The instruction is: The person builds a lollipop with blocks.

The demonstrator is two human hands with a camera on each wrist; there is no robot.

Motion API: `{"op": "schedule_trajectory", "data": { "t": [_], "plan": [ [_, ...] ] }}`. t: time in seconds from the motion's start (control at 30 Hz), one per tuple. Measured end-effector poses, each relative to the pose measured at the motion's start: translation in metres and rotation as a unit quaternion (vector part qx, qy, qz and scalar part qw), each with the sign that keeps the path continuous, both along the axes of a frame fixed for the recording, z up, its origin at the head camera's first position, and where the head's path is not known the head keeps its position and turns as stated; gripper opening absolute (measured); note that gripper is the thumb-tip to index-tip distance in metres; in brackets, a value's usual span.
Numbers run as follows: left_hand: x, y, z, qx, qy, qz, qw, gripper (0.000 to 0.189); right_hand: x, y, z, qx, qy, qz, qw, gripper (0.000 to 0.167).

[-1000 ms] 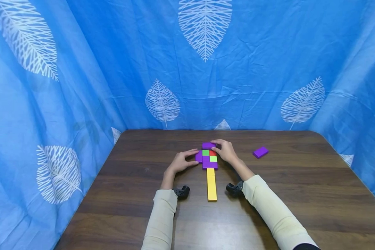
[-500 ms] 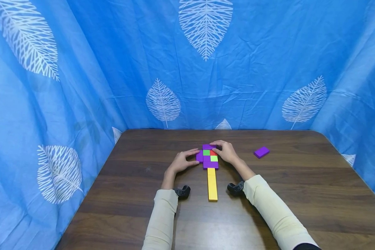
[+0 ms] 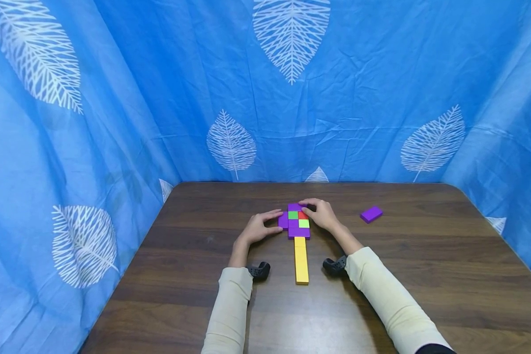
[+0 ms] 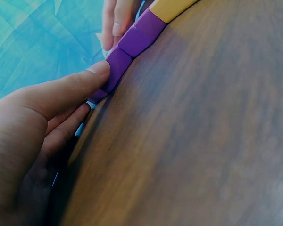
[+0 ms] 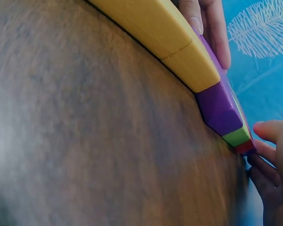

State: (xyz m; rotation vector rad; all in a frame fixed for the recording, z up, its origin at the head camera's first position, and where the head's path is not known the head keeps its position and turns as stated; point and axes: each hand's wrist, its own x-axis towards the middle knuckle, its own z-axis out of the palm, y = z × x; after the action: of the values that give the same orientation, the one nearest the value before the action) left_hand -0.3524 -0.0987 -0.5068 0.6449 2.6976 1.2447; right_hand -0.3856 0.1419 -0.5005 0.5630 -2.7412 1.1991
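Observation:
Flat coloured blocks lie together at mid-table in the head view. My left hand (image 3: 254,230) pinches the left purple block (image 3: 283,221), thumb on its near side and a finger on its far side. My right hand (image 3: 324,216) holds the right end of the far purple block (image 3: 294,207), partly covering it. Between these lie a green block (image 3: 293,215), a red block (image 3: 302,215) and a light green block (image 3: 303,223). A purple block (image 3: 299,233) borders them on the near side, where a yellow strip (image 3: 301,263) of blocks extends toward me.
A loose purple block (image 3: 371,214) lies to the right on the brown wooden table (image 3: 186,255). Black wrist devices sit at both wrists. Blue leaf-print curtains (image 3: 358,88) hang behind the table and at its sides.
The far purple block has come down and toward me in my right hand, now flush against the green and red blocks. My left hand stays in place.

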Motion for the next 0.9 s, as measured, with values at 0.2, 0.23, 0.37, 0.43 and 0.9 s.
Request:
{"op": "schedule_trajectory", "data": {
  "t": [0.2, 0.23, 0.37, 0.43, 0.9],
  "plan": [
    [0.0000, 0.0004, 0.0007, -0.002, -0.001, 0.000, 1.0000, 0.051, -0.0021, -0.0015, -0.0025, -0.015, -0.023, -0.029, 0.9992, 0.031],
    [0.0002, 0.0004, 0.0008, -0.001, -0.001, 0.000, 1.0000, 0.051, -0.0025, -0.0020, -0.0031, -0.016, -0.027, -0.031, 0.9990, 0.031],
    [0.0010, 0.0003, 0.0007, 0.001, -0.002, 0.000, 1.0000, 0.051, -0.0033, -0.0045, -0.0055, -0.020, -0.037, -0.032, 0.9986, 0.030],
    [0.0014, 0.0004, 0.0007, 0.002, -0.002, 0.000, 1.0000, 0.051, -0.0031, -0.0055, -0.0055, -0.026, -0.040, -0.034, 0.9983, 0.029],
    [0.0019, 0.0017, 0.0021, 0.004, -0.007, 0.006, 1.0000, 0.051, -0.0050, -0.0040, -0.0084, -0.031, -0.043, -0.025, 0.9983, 0.028]
  ]
}}
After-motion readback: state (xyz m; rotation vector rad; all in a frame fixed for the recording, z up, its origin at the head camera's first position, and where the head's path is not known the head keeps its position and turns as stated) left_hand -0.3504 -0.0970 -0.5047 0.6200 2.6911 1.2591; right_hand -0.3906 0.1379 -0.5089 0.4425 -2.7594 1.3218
